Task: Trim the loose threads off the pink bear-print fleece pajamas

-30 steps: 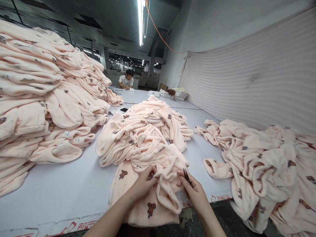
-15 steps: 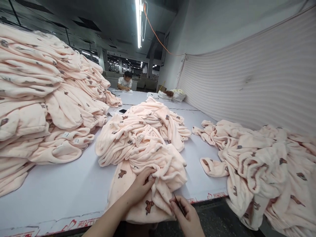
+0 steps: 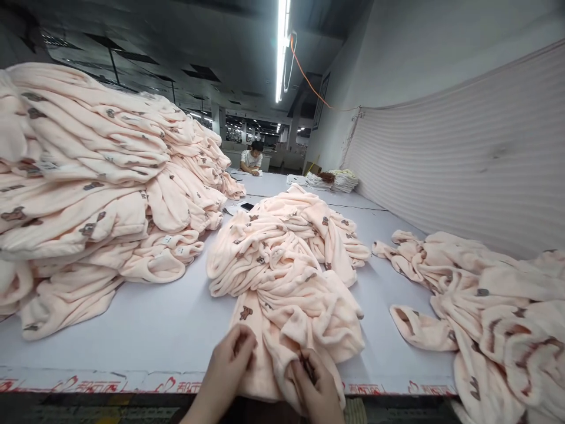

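Observation:
A pale pink fleece garment [image 3: 286, 268] with brown bear prints lies bunched in front of me, its near end hanging over the table's front edge. My left hand [image 3: 229, 362] is curled, with thumb and forefinger drawn together at the garment's left side; whatever is between them is too small to make out. My right hand [image 3: 315, 380] is closed at a fold of the cloth near the table edge. A thin dark tool [image 3: 308, 366] shows partly between its fingers, the rest hidden by the hand.
A tall stack of similar pink garments [image 3: 97, 153] rises on the left of the white table [image 3: 176, 330]. More garments [image 3: 494, 306] lie heaped at right, spilling over the edge. Beyond are a phone [image 3: 247, 206], folded cloth stacks [image 3: 344, 181] and a seated person [image 3: 252, 158].
My left hand has come off the bunched cloth and moved left and down. My right hand has moved in against the fold with the dark tool. The camera has turned left.

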A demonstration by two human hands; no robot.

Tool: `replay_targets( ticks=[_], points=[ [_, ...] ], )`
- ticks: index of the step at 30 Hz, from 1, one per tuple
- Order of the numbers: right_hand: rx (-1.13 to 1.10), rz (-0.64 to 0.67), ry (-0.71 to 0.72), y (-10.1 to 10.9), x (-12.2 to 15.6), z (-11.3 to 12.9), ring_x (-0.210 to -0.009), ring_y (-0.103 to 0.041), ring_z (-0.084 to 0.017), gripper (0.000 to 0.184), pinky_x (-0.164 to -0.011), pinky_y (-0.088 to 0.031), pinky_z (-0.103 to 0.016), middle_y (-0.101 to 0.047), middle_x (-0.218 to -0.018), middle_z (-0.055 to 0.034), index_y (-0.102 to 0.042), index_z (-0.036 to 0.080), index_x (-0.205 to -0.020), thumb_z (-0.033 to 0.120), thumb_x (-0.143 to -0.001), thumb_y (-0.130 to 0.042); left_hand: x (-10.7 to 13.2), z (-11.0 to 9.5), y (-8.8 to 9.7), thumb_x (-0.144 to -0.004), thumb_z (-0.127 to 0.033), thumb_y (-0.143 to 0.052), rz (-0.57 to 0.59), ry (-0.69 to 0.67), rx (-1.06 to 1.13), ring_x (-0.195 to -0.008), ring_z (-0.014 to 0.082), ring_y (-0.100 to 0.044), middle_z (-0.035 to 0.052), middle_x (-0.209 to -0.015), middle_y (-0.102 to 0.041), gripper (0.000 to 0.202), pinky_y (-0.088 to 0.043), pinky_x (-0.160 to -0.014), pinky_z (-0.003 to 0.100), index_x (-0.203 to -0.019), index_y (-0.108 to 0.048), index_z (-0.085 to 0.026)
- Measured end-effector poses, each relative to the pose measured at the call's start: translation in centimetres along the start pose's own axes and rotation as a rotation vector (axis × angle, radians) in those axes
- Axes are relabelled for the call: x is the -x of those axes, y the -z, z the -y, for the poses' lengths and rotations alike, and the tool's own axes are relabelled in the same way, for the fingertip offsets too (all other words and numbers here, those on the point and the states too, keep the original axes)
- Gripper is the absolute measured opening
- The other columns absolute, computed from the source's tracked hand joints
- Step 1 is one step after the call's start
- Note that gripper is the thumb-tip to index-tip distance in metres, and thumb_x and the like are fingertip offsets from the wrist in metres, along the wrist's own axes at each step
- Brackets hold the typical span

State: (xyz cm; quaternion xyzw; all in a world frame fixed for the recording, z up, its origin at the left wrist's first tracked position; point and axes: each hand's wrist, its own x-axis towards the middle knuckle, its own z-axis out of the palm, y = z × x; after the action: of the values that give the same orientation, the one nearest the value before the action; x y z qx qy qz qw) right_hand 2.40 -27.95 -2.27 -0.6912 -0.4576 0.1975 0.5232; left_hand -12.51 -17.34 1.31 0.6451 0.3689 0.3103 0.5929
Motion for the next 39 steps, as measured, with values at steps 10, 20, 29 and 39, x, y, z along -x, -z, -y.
replay_targets(
  ticks=[10,20,29,39],
  points=[
    [0.216,-0.025,0.138,2.0,-0.1,0.7,-0.070,-0.060,-0.019,0.012,-0.063,-0.048,-0.027,-0.063,-0.077,-0.0016,-0.059,0.022,-0.088,0.027,-0.081,-0.050,1.2,1.4,-4.1,-0.080,-0.026,-0.049,0.115,-0.068,0.181,-0.082,0.0207,-0.055,0.0016,-0.082,-0.062,0.013,-0.042,-0.073,0.027,-0.086,-0.058,-0.019],
    [0.741,0.198,0.382,3.9,-0.4,4.7,-0.079,-0.067,-0.021,0.022,-0.065,-0.053,-0.027,-0.065,-0.092,-0.0034,-0.060,0.027,-0.104,0.024,-0.084,-0.053,1.8,1.0,-2.6,-0.081,-0.022,-0.046,0.086,-0.096,0.009,-0.078,0.0202,-0.053,0.0011,-0.082,-0.061,0.011,-0.039,-0.067,0.026,-0.084,-0.057,-0.021],
    [0.701,0.289,0.311,3.6,-1.1,5.0,-0.084,-0.067,-0.020,0.023,-0.069,-0.054,-0.027,-0.068,-0.094,-0.0025,-0.063,0.028,-0.108,0.026,-0.087,-0.053,1.4,0.7,-2.6,-0.082,-0.025,-0.049,0.140,-0.060,0.198,-0.083,0.0201,-0.052,-0.0001,-0.080,-0.057,0.008,-0.040,-0.074,0.027,-0.083,-0.056,-0.020],
    [0.670,0.218,0.310,3.1,-1.2,5.0,-0.087,-0.065,-0.021,0.020,-0.072,-0.051,-0.027,-0.068,-0.093,-0.0020,-0.064,0.027,-0.103,0.024,-0.087,-0.052,1.3,1.0,-2.7,-0.082,-0.023,-0.047,0.172,-0.079,0.202,-0.080,0.0187,-0.049,-0.0002,-0.080,-0.056,0.008,-0.040,-0.073,0.028,-0.084,-0.055,-0.019]
  ],
)
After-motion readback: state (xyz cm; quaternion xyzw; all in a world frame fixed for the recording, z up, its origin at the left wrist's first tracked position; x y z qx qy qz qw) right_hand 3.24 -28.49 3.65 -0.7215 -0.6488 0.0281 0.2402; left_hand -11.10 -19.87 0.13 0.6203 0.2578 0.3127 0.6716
